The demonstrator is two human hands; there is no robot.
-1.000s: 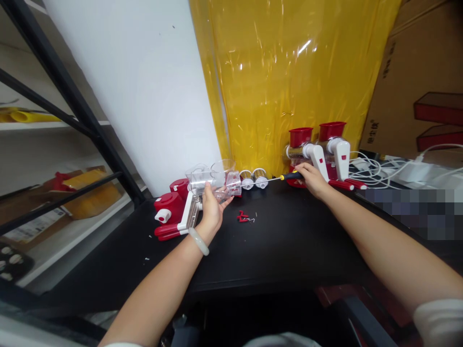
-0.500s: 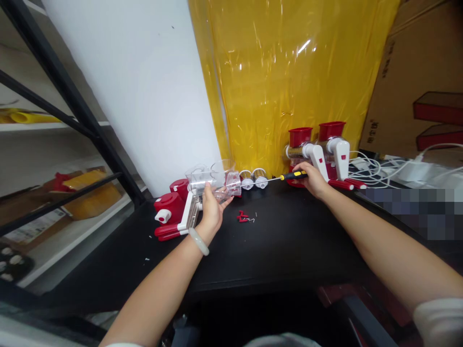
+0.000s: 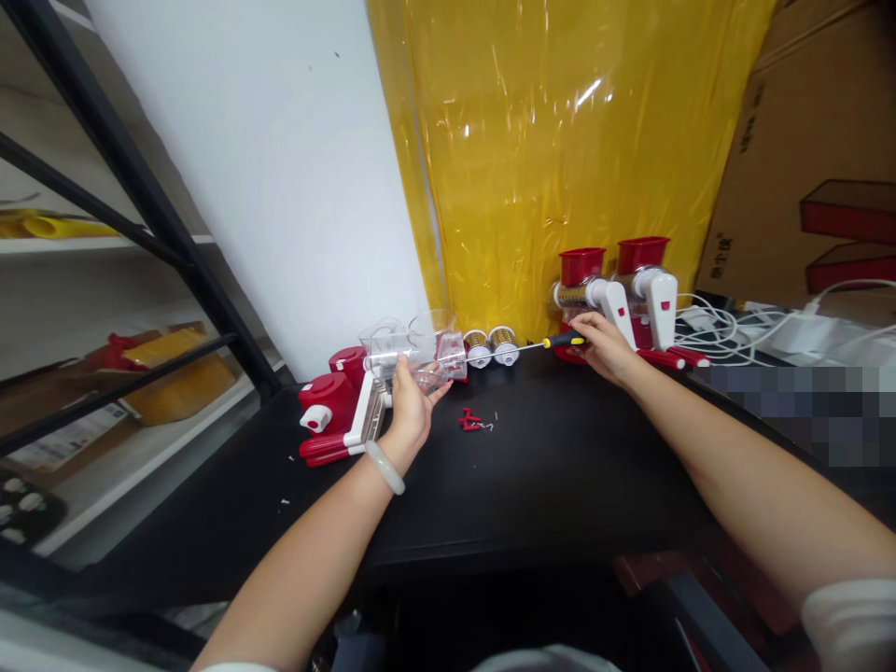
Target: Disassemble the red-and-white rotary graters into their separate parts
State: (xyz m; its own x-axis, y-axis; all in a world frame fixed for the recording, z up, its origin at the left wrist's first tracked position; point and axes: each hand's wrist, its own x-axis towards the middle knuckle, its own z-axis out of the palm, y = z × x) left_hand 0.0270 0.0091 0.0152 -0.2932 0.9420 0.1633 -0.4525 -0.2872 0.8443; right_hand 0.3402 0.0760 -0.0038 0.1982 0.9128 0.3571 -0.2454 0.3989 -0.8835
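Head cam — hands fwd, apart

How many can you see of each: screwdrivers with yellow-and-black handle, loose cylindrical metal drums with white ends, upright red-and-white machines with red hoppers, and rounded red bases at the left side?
Yellow-and-black screwdriver: 1
Loose white-ended metal drums: 2
Upright red-and-white machines: 2
Rounded red bases: 2
Total: 7

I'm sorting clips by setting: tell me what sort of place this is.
Probably a workshop or storeroom: a black-and-yellow metal-shafted screwdriver in the right hand, a printed brown cardboard box, and a black-framed shelving rack.
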